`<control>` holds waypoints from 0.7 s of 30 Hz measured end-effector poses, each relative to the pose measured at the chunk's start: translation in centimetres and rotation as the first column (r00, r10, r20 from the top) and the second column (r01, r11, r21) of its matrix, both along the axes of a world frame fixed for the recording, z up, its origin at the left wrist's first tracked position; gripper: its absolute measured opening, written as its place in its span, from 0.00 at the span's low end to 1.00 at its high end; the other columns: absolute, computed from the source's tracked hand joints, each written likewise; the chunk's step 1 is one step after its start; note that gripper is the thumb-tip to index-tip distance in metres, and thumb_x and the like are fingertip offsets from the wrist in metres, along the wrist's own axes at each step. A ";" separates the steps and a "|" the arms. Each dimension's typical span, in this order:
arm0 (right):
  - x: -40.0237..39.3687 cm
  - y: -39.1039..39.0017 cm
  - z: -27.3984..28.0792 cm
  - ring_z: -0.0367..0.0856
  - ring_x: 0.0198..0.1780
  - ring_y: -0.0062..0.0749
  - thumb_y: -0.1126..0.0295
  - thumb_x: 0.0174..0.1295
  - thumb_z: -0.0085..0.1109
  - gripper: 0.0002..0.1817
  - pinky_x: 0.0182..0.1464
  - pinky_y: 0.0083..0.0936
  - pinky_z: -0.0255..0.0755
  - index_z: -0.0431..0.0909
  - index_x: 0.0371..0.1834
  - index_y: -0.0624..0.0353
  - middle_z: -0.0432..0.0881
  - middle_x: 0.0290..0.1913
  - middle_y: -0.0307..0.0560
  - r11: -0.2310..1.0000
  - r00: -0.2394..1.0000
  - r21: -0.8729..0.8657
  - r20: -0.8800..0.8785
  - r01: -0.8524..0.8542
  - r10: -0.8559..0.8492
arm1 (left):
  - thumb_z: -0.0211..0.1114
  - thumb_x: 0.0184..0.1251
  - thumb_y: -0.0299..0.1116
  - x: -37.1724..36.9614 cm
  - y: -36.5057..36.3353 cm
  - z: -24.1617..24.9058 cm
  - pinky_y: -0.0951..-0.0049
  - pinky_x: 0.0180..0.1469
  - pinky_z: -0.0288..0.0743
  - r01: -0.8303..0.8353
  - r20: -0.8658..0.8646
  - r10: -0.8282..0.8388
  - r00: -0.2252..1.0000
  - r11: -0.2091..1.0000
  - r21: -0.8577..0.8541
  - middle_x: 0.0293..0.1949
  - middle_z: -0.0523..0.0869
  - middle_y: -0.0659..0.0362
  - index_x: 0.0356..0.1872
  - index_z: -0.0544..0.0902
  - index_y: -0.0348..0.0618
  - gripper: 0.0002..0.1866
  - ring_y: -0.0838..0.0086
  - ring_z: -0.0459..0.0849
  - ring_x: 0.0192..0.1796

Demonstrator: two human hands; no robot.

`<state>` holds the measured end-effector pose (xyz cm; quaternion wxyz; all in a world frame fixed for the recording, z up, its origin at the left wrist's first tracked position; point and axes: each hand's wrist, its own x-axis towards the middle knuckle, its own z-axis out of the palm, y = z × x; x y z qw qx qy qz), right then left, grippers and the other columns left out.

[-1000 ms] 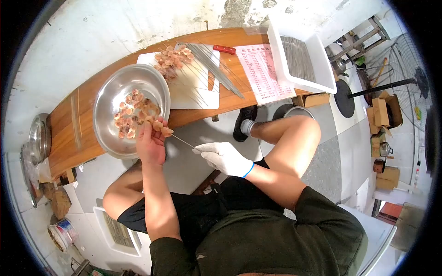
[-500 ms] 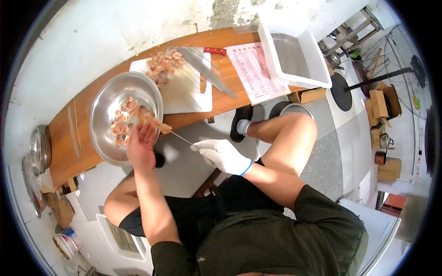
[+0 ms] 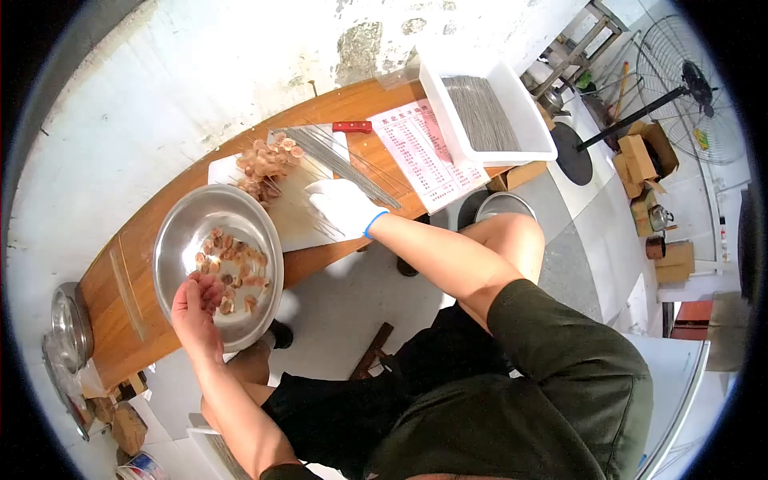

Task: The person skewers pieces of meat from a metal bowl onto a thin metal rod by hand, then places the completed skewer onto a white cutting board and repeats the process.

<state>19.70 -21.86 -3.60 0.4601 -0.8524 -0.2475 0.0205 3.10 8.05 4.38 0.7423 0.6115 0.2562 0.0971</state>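
Observation:
My bare left hand is inside the near left part of a metal bowl, its fingers curled together. Whether a piece is pinched in them is hidden. Small round pinkish-brown slices of what looks like meat lie in the bowl beside the fingertips. My right hand, in a white glove with a blue cuff, is over the white cutting board, fingers closed together. Thin metal skewers lie beside it, and what it grips cannot be made out. Loaded skewers are heaped on the board's far left.
A red-handled knife lies past the skewers. To the right are a printed pink sheet and a white bin holding many thin skewers. The wooden table runs along the wall. A standing fan is on the far right.
My right hand has moved from in front of the table up to the board, and the loaded skewer is no longer seen between my hands. My left hand has shifted left and down into the bowl.

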 end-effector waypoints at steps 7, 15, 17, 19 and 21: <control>-1.1 2.9 0.8 0.80 0.46 0.60 0.58 0.66 0.46 0.17 0.53 0.49 0.70 0.78 0.39 0.61 0.83 0.40 0.64 0.963 0.998 -0.268 -0.051 0.007 -0.021 | 0.56 0.77 0.34 0.7 -0.1 0.9 0.76 0.43 0.80 -0.002 0.046 -0.001 0.999 0.998 0.069 0.42 0.87 0.55 0.53 0.79 0.34 0.14 0.73 0.85 0.39; 1.7 -2.9 1.3 0.82 0.42 0.54 0.62 0.61 0.51 0.13 0.48 0.46 0.76 0.82 0.36 0.57 0.82 0.39 0.60 0.789 0.952 -0.541 0.084 0.291 -0.293 | 0.57 0.77 0.35 0.2 0.1 1.7 0.77 0.43 0.79 0.028 0.113 -0.035 0.993 0.998 0.063 0.41 0.87 0.55 0.54 0.80 0.35 0.15 0.75 0.85 0.39; 2.6 -5.5 -1.6 0.83 0.41 0.54 0.62 0.61 0.53 0.13 0.46 0.44 0.77 0.83 0.38 0.57 0.82 0.37 0.58 0.725 0.924 -0.574 0.254 0.382 -0.286 | 0.57 0.77 0.35 -0.1 0.1 1.6 0.78 0.43 0.79 0.034 0.120 -0.042 0.992 0.998 0.061 0.41 0.87 0.55 0.54 0.80 0.35 0.15 0.75 0.85 0.39; 2.6 -6.3 -1.5 0.83 0.42 0.55 0.62 0.62 0.52 0.14 0.47 0.44 0.77 0.83 0.41 0.58 0.83 0.38 0.59 0.713 0.935 -0.606 0.267 0.352 -0.235 | 0.57 0.77 0.35 -0.2 -0.1 1.6 0.78 0.43 0.78 0.038 0.115 -0.044 0.992 0.998 0.057 0.41 0.87 0.56 0.54 0.80 0.36 0.15 0.76 0.85 0.39; 3.2 -6.2 -1.5 0.84 0.42 0.55 0.61 0.63 0.52 0.15 0.47 0.45 0.77 0.83 0.42 0.58 0.84 0.39 0.60 0.731 0.960 -0.622 0.154 0.280 -0.236 | 0.57 0.77 0.35 -0.3 -0.3 1.7 0.78 0.43 0.78 0.031 0.090 -0.035 0.995 0.998 0.045 0.41 0.87 0.56 0.54 0.80 0.36 0.14 0.76 0.85 0.40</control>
